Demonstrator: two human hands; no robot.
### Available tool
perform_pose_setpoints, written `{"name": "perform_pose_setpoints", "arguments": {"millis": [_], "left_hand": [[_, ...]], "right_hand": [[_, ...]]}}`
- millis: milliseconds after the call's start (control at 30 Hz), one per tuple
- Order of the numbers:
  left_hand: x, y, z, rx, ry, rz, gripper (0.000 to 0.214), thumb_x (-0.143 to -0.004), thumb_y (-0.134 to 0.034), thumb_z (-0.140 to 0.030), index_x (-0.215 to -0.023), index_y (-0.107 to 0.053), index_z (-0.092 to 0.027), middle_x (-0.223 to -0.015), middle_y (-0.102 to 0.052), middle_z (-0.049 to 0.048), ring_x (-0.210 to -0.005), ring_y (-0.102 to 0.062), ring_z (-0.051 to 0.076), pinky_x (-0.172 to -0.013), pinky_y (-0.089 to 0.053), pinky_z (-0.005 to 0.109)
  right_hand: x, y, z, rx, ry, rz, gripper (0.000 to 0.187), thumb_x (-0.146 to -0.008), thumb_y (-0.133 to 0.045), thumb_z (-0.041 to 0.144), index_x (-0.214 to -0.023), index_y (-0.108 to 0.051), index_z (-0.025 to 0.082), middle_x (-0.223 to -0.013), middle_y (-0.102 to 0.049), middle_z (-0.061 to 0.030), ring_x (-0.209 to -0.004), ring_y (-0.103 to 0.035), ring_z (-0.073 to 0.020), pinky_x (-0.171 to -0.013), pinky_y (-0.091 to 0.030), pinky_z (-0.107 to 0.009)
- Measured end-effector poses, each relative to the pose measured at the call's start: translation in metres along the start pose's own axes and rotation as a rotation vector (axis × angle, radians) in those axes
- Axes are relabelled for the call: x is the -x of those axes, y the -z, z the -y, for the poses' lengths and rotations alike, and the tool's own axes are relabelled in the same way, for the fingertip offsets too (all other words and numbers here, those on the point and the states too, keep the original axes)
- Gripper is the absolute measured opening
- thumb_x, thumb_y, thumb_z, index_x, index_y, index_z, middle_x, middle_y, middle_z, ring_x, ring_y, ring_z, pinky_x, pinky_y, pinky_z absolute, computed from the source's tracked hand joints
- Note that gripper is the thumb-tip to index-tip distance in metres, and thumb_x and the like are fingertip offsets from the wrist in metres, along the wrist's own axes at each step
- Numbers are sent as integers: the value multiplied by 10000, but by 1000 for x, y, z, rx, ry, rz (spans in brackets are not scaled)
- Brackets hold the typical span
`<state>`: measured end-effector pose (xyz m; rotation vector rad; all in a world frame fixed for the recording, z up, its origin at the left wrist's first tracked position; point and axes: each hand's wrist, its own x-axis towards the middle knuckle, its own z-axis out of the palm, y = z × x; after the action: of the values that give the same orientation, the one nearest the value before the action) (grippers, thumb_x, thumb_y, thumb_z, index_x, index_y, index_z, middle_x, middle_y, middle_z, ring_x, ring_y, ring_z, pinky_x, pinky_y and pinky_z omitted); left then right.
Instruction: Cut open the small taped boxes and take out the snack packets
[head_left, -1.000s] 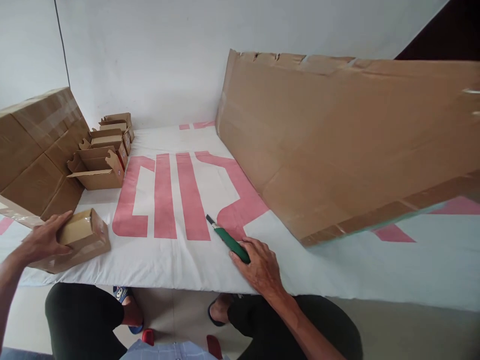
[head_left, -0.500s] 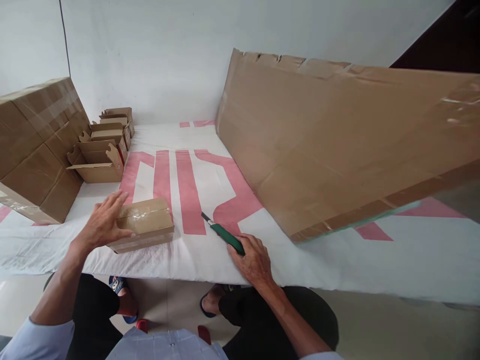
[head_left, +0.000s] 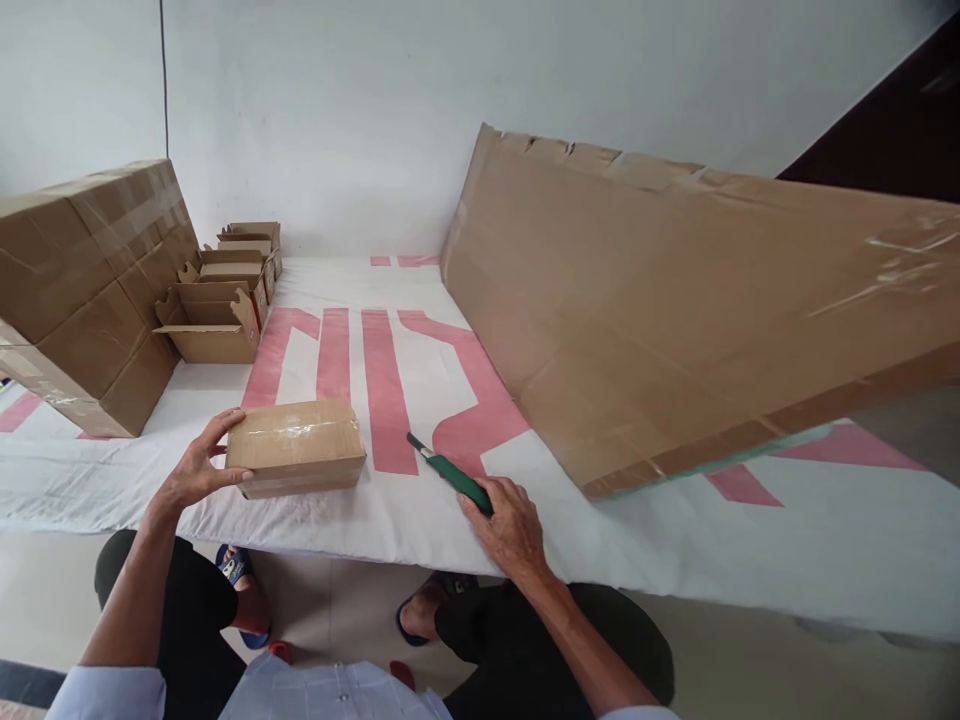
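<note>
A small taped cardboard box [head_left: 296, 447] lies on the white and pink sheet [head_left: 420, 520] near the front edge. My left hand [head_left: 196, 472] cups its left end, thumb on top, fingers curled round the side. To the right lies a green utility knife [head_left: 452, 473] with its blade pointing away to the left. My right hand [head_left: 508, 522] rests on the knife's near end, fingers bent over the handle.
A large taped carton [head_left: 82, 290] stands at the left. Behind it is a row of small open cardboard boxes [head_left: 217, 320]. A big flattened cardboard sheet [head_left: 675, 310] leans across the right side. My knees show below the table edge.
My left hand slid the small box from the far left toward the middle and now grips its left end. The right hand stayed on the knife.
</note>
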<state>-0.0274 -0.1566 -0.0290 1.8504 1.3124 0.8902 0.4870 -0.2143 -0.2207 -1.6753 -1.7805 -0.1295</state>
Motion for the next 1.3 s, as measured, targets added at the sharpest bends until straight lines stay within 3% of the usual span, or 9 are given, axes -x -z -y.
{"name": "perform_pose_setpoints", "arguments": {"millis": [300,433,600,733,867,967,1067,1167,1300], "left_hand": [[1,-29,1,217,-21,-6,890,-772,-954,-514,-1561,-597,-306,-1695,-486,175,-1560,-459,439,-1166,-522,524],[5,-35,8,329,-1,-64,858,-743,-977,-504,-1505,-641,-297,-1702,-488,171,-1582,-436,445,-1163,-525,519],[9,-37,6,307,19,-79,845,-742,-980,-487,-1495,-650,-293,-1715,-484,160,-1592,-428,448,-1186,-504,517],[12,-39,3,395,-8,-75,851,-782,-954,-498,-1522,-578,-310,-1664,-553,166,-1594,-440,437,-1146,-519,500],[11,-41,7,482,-22,-106,656,-787,-947,-501,-1327,-639,-290,-1690,-524,153,-1583,-456,435,-1105,-541,484],[9,-41,11,481,-1,-109,598,-762,-965,-483,-1218,-651,-256,-1724,-473,165,-1580,-457,442,-1107,-541,487],[8,-39,13,471,15,-101,573,-775,-957,-468,-1205,-650,-247,-1736,-452,176,-1592,-443,436,-1105,-533,481],[8,-38,12,463,26,-91,538,-784,-949,-458,-1181,-652,-250,-1728,-466,167,-1595,-439,429,-1079,-541,469],[9,-39,8,492,26,-95,526,-771,-958,-460,-1143,-650,-251,-1695,-514,149,-1569,-470,431,-1055,-557,466]], "right_hand": [[-2,2,1,37,30,16,329,-1021,-558,458,-1194,-678,206,-1065,-711,-125,-971,-617,-301,-832,-484,-422],[-4,3,1,40,42,25,292,-1022,-544,438,-1147,-682,213,-1031,-703,-114,-949,-608,-293,-814,-473,-413],[-7,5,-1,34,26,63,280,-1027,-498,431,-1062,-680,221,-967,-689,-109,-909,-599,-295,-792,-472,-418],[-18,11,1,-165,-152,105,340,-984,-480,503,-995,-685,231,-950,-707,-122,-902,-630,-304,-818,-511,-442],[-36,28,9,-378,-374,147,492,-969,-425,669,-891,-657,242,-775,-688,-78,-734,-630,-269,-705,-537,-415],[-55,45,27,-560,-454,189,592,-983,-408,773,-801,-614,249,-608,-578,-12,-589,-552,-207,-594,-507,-361],[-78,61,57,-840,-527,210,619,-860,-630,849,-819,-627,232,-690,-610,-8,-576,-526,-159,-557,-497,-328],[-101,73,91,-949,-456,288,608,-804,-738,826,-869,-651,228,-755,-632,-6,-579,-509,-135,-555,-492,-311],[-126,85,129,-923,-306,452,576,-864,-700,798,-905,-676,224,-725,-621,-1,-602,-502,-139,-558,-451,-292]]}}
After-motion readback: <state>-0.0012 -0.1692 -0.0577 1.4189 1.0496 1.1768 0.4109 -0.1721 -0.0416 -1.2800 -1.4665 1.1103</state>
